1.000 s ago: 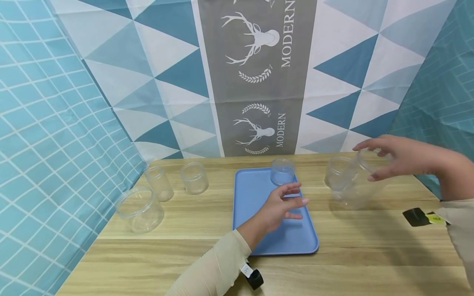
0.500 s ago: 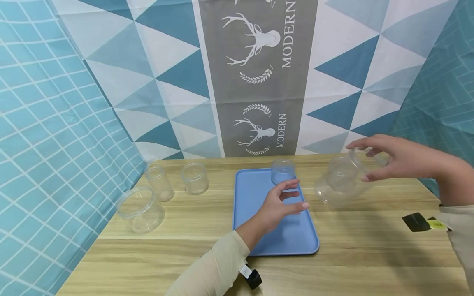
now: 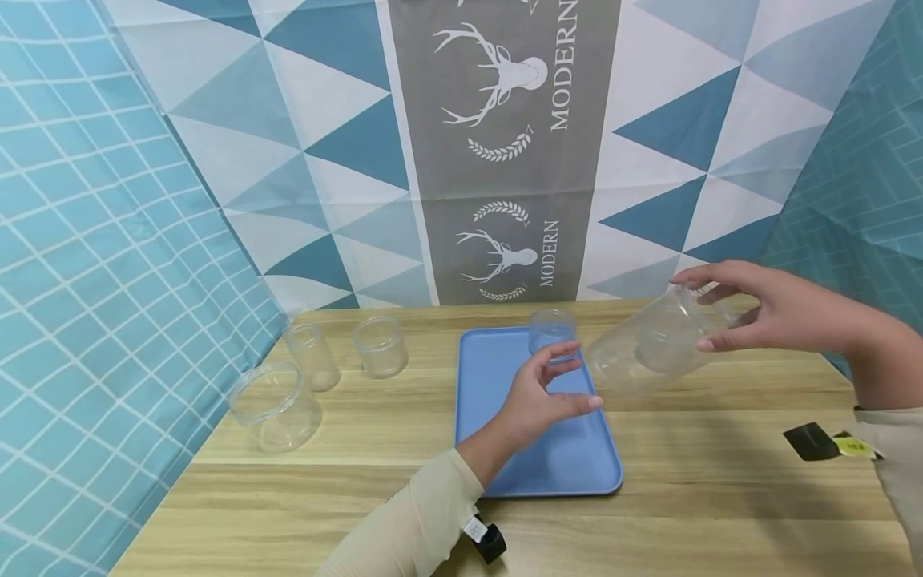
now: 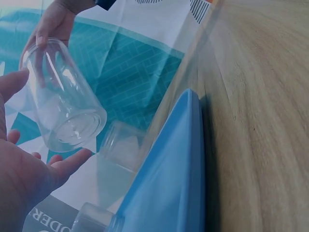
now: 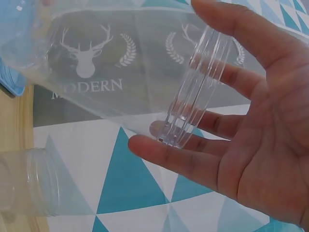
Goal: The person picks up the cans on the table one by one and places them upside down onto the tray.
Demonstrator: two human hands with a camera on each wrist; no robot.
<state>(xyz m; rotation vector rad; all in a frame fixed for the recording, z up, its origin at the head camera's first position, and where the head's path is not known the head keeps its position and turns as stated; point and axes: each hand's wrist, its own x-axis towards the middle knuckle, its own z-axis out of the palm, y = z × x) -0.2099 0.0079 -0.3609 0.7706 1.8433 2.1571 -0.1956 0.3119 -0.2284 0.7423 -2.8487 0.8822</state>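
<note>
My right hand (image 3: 786, 308) grips a tall clear jar (image 3: 616, 353) around its threaded mouth, fingers and thumb on either side of the rim in the right wrist view. Tilted well over, the jar points its base at my left hand (image 3: 534, 397). That hand is held over the blue tray (image 3: 486, 393) with thumb and fingers spread apart. In the left wrist view the jar's base (image 4: 77, 130) hangs right by the left fingertips. A smaller clear jar (image 5: 34, 183) stands on the table behind, seen through the held jar in the head view.
A low clear jar (image 3: 552, 328) stands at the tray's far right corner. On the left of the wooden table (image 3: 324, 513) are a wide jar (image 3: 281, 417), a slim tall jar (image 3: 313, 361) and a small jar (image 3: 380, 353). Patterned cloth hangs behind.
The tall jar has swung its base leftward, tilting further toward the left hand. My right hand has shifted slightly left; the left hand's fingers have spread wider from the thumb.
</note>
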